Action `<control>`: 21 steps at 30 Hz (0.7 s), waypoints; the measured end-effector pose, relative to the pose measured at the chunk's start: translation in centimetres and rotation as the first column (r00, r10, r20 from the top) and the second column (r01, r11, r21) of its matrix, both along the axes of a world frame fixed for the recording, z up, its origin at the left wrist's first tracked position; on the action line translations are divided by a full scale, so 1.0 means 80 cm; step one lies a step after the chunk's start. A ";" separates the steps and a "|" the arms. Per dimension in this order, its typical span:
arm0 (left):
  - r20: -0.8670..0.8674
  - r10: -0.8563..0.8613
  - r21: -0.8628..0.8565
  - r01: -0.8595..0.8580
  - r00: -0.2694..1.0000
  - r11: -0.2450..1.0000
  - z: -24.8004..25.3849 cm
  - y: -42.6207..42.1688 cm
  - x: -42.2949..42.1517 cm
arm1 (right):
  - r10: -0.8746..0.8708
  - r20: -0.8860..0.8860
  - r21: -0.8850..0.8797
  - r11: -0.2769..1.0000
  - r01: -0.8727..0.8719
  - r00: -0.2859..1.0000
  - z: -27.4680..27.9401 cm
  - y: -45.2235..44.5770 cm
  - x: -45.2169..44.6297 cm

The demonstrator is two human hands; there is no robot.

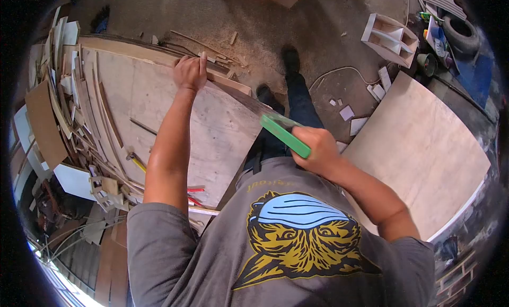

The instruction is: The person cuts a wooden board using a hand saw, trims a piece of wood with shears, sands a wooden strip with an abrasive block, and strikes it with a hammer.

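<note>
My right hand (pixel 316 148) is wrapped round the green handle of a handsaw (pixel 286 136), close in front of my shirt. The saw's blade runs up and left, blurred, to a pale wooden board (pixel 229 84) at the far edge of the workbench. My left hand (pixel 190 72) is closed over that board, thumb pointing up; the undersides of its fingers are hidden. Below my left arm lies a plywood work surface (pixel 212 137), with a yellow-handled hammer (pixel 137 161) and a red-handled tool (pixel 195 189) on it.
Many wood strips and offcuts (pixel 79 110) are heaped along the left. A large plywood sheet (pixel 419 148) leans at the right. On the floor stand a white divided box (pixel 389 39) and a tyre (pixel 460 33). Sawdust, scraps and a cable (pixel 339 69) lie near my feet.
</note>
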State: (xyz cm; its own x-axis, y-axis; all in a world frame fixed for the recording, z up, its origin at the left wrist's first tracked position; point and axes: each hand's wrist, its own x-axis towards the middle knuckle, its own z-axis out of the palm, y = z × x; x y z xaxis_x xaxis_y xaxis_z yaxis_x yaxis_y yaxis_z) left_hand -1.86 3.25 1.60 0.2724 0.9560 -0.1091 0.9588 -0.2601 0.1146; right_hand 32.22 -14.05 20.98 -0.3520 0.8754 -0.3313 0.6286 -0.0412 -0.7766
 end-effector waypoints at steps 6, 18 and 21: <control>-0.054 -0.008 -0.075 0.004 0.999 0.997 -0.001 0.003 -0.001 | -0.004 0.034 -0.043 0.999 0.005 0.999 0.046 -0.022 0.033; 0.061 -0.052 0.048 0.049 0.997 0.998 -0.003 0.010 -0.026 | -0.074 -0.008 -0.073 0.995 0.073 0.997 -0.013 0.025 -0.020; -0.026 -0.069 0.091 0.071 0.997 0.993 -0.005 0.006 -0.029 | -0.035 -0.014 -0.071 0.997 0.034 0.999 -0.011 0.021 -0.016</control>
State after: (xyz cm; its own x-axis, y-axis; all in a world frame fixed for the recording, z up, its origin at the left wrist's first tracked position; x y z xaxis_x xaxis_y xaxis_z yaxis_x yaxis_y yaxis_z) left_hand -4.19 3.74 1.21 0.3375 0.9409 -0.0284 0.9399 -0.3352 0.0657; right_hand 30.97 -12.38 20.10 -0.3271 0.8620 -0.3874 0.6143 -0.1176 -0.7803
